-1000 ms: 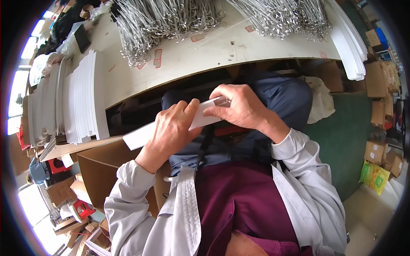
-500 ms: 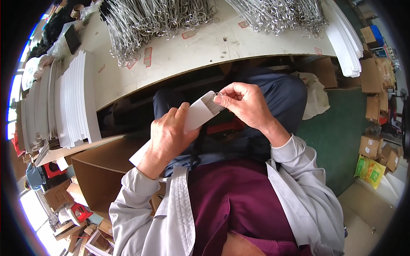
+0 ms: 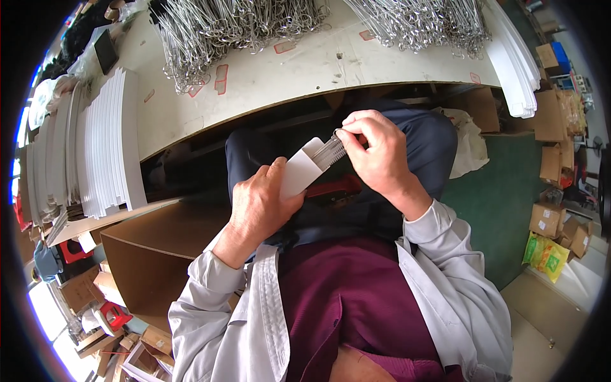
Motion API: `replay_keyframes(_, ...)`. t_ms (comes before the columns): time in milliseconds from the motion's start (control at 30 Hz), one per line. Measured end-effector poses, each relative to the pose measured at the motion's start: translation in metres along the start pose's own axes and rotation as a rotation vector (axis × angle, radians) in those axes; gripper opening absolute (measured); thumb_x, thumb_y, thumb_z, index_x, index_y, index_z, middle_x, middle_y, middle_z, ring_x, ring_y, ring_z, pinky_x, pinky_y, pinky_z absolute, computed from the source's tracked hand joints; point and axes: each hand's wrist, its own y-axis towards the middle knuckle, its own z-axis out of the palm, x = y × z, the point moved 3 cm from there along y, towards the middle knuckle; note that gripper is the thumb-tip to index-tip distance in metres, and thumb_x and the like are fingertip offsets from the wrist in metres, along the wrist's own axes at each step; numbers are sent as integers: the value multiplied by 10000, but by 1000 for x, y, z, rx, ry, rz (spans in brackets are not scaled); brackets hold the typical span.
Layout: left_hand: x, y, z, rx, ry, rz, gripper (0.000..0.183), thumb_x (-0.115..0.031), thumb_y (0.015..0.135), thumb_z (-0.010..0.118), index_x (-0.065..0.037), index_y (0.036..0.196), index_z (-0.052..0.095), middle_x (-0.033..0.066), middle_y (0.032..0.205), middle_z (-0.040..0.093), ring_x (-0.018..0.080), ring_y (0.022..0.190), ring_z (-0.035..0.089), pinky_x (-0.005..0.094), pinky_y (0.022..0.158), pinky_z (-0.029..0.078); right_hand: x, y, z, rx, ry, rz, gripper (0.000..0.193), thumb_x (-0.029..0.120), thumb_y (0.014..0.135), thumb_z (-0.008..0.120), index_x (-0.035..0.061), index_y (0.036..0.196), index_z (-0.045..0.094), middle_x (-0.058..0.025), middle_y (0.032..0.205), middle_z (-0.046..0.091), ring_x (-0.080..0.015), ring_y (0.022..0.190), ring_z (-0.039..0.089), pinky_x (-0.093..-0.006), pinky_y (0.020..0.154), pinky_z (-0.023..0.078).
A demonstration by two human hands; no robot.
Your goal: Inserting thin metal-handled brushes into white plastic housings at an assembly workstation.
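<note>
In my left hand (image 3: 261,197) is a long, narrow white cardboard box (image 3: 299,173), its open end tilted up and to the right. A bunch of thin metal skewers (image 3: 330,153) sticks out of that end. The fingers of my right hand (image 3: 377,149) are pinched on the looped ends of the skewers, just beyond the box's mouth. How many skewers lie inside is hidden by the box walls. Both hands are above my lap, in front of the table edge.
Two heaps of ring-ended metal skewers (image 3: 238,25) (image 3: 426,28) lie on the pale table (image 3: 267,83). White narrow boxes stand in a row (image 3: 105,149) at the left; more white boxes (image 3: 514,63) lie at the right. A large brown carton (image 3: 143,254) stands beside my left arm.
My right hand has shifted slightly up and right, and the skewers stick out further from the box. The box's lower end, earlier visible by my left wrist, is now out of sight.
</note>
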Motion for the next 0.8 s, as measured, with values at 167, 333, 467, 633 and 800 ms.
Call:
replay_keyframes(167, 1, 0, 9, 14, -44, -28, 562, -282, 726, 866, -28, 1162, 617, 165, 897, 709, 348, 825, 721, 446, 708, 594, 19, -12, 13, 181, -130, -179, 147, 33, 810, 800, 31, 896, 681, -66, 1045, 687, -259, 826, 648, -357, 712, 563)
replay_keyframes(333, -1, -1, 8, -12, -41, 6, 549, -268, 737, 849, -18, 1169, 618, 151, 856, 693, 334, 770, 718, 433, 665, 595, 12, -18, 16, 180, -9, -140, 126, 38, 828, 795, 31, 910, 700, -73, 1031, 695, -259, 843, 643, -359, 714, 557)
replay_keyframes(467, -6, -1, 9, -70, -57, 53, 534, -257, 752, 834, -11, 1171, 613, 133, 816, 673, 319, 709, 712, 423, 617, 599, 7, -18, 17, 109, -23, -86, 162, 57, 824, 796, 35, 941, 686, -78, 1010, 689, -290, 891, 642, -389, 779, 551)
replay_keyframes(633, -6, -2, 10, -90, -74, 63, 535, -259, 752, 838, -15, 1172, 613, 134, 823, 675, 319, 708, 712, 426, 619, 600, -4, -26, 23, 99, 187, 224, 263, 65, 817, 819, 12, 1025, 667, -146, 1048, 699, -335, 935, 668, -409, 824, 557)
replay_keyframes(800, -6, -2, 16, -107, -116, 55, 550, -279, 750, 848, -16, 1173, 615, 140, 840, 685, 322, 725, 717, 425, 628, 603, 9, -32, 29, 123, 165, 29, 128, 70, 900, 735, -23, 977, 693, -191, 1122, 704, -363, 1024, 678, -434, 881, 556)
